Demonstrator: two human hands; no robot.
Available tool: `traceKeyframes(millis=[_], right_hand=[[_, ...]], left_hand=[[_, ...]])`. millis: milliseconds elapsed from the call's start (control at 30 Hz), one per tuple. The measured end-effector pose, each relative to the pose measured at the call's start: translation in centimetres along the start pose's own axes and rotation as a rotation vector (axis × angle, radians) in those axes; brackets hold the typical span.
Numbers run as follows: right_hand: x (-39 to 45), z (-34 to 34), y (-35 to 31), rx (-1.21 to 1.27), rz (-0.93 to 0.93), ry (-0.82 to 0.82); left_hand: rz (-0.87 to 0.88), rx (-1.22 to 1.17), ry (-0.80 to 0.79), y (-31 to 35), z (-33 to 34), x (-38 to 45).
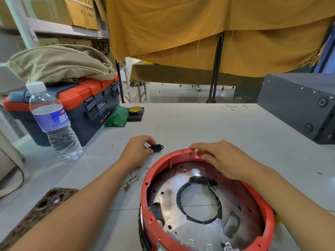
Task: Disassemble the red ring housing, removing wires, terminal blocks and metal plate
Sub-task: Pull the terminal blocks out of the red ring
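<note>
Red plastic fills the lower right of your head view: the red ring housing (206, 201) lies flat on the pale table (217, 127), open side up, with the metal plate (197, 201) seated inside it. Your right hand (224, 158) rests on the rim at about 12 o'clock of the ring, fingers laid flat and straight over the edge, curled round nothing. Your left hand (137, 149) sits just outside the ring at about 10 o'clock, thumb and fingertips pinching a small black connector (156, 148) that touches the table.

What is left lies toward you from both hands. The plate spans the ring's floor, and small white terminal blocks (227, 247) stand along the wall near 6 o'clock, well apart from either hand. I judge your right hand nearer, since it is already over the housing; the left must first let go of its part.

The plate is bright, scuffed and reflective, drilled with many small holes, with a large round cut-out in the middle edged in ragged black tape or gasket. The rim is matte moulded plastic with screw bosses. A loose bundle of wires (133, 176) with brass-coloured ends lies on the table at the ring's 9 o'clock, between your forearms.
</note>
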State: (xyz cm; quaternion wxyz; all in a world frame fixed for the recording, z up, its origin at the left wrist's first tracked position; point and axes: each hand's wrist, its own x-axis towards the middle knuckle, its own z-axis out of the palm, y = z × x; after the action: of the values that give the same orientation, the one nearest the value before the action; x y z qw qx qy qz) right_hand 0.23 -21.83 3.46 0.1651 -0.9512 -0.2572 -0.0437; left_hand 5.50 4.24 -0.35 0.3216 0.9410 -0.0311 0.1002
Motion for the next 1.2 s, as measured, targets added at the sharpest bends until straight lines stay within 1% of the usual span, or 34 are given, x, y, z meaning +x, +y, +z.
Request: traceKeyframes(millis=[267, 567, 667, 767, 967, 1100, 1200], right_hand=[[0.2, 0.2, 0.4, -0.042, 0.042, -0.015], [0.2, 0.1, 0.1, -0.051, 0.068, -0.021], [0.1, 0.1, 0.0, -0.051, 0.069, -0.027], [0.1, 0.0, -0.1, -0.043, 0.081, -0.031], [0.0, -0.3, -0.5, 0.013, 0.089, -0.036], [-0.1, -0.8, -0.7, 0.071, 0.106, -0.01], [-0.4, -1.0, -0.8, 0.055, 0.148, 0.023]], left_hand=[[0.027, 0.065, 0.024, -0.1, 0.3, 0.2], [-0.005, 0.038, 0.026, -0.3, -0.1, -0.6], [0.027, 0.06, 0.038, 0.3, -0.5, -0.9], [0.057, -0.016, 0.046, 1.7, -1.4, -1.6], [0.046, -0.17, -0.121, 4.3, -3.6, -4.1], [-0.012, -0.266, -0.167, 4.5, -4.9, -5.9], [-0.051, -0.253, -0.216, 4.2, -5.9, -7.4]])
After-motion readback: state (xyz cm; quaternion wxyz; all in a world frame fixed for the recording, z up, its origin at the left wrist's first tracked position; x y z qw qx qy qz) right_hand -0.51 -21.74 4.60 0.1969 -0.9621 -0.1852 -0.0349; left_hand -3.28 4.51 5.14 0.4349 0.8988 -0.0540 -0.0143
